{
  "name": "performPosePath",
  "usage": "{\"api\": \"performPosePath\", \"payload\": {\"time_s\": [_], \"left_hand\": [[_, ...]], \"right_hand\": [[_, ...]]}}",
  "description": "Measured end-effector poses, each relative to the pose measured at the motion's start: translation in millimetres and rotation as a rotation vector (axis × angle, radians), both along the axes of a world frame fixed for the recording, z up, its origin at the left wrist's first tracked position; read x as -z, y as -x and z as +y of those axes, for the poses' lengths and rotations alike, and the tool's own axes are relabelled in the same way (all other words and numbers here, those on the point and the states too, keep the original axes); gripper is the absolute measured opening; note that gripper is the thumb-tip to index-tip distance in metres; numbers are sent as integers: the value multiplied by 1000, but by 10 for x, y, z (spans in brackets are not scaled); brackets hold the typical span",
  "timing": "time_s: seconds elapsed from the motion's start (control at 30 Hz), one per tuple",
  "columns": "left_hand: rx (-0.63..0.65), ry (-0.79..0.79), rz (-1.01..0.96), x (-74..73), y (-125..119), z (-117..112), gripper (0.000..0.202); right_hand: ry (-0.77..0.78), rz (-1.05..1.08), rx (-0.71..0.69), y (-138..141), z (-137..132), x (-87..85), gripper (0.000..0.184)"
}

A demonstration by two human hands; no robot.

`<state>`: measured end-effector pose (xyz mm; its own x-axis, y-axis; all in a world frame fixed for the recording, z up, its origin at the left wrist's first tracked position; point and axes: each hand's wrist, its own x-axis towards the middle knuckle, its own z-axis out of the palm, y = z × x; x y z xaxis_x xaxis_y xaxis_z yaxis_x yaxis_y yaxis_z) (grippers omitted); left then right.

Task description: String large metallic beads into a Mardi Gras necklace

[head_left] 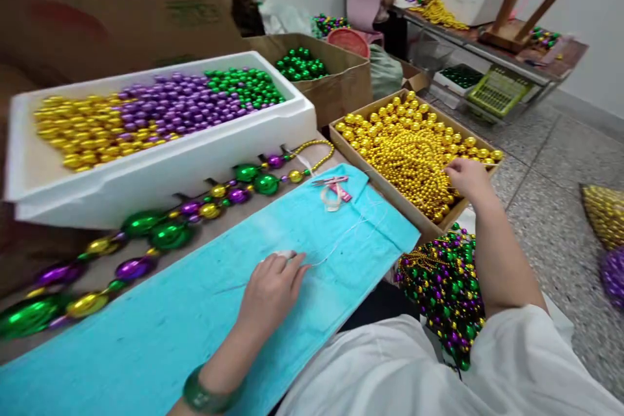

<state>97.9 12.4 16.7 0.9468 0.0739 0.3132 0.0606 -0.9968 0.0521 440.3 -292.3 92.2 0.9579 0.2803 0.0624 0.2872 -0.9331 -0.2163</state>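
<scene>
My left hand (273, 287) rests over the turquoise cloth (175, 312), its fingers closed on a white thread (341, 239) that trails toward the cloth's far right corner. A thin, needle-like line pokes out on the hand's left side. My right hand (468, 178) is at the right side of a cardboard box of gold beads (407, 149), fingertips pinched together among the beads; what they grip is hidden. Small scissors (329, 180) lie on the cloth beside a clear ring, perhaps a tape roll, and a pink item (341, 192).
Behind the cloth stretches a strand of big green, purple and gold beads (170, 234). A white foam box (166, 175) holds gold, purple and green beads. Bead strands (443, 286) hang by my right side. At the back stands a table (575, 55) with an upturned stool (504, 39).
</scene>
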Motion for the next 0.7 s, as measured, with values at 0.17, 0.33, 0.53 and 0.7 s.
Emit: {"api": "performPosePath", "payload": {"time_s": [0.17,0.33,0.53,0.7], "left_hand": [[152,92,-48,-169,-424,-178,19],[286,97,-58,-203,-900,-409,20],[230,229,9,-366,-1910,-239,20],[-134,356,-56,-538,-3056,271,41]], "right_hand": [[38,-45,229,-639,-686,100,31],[-22,-88,203,-824,-695,166,31],[-230,-63,-141,-902,244,44,29],[-399,147,-331,-1149,1626,11,27]]}}
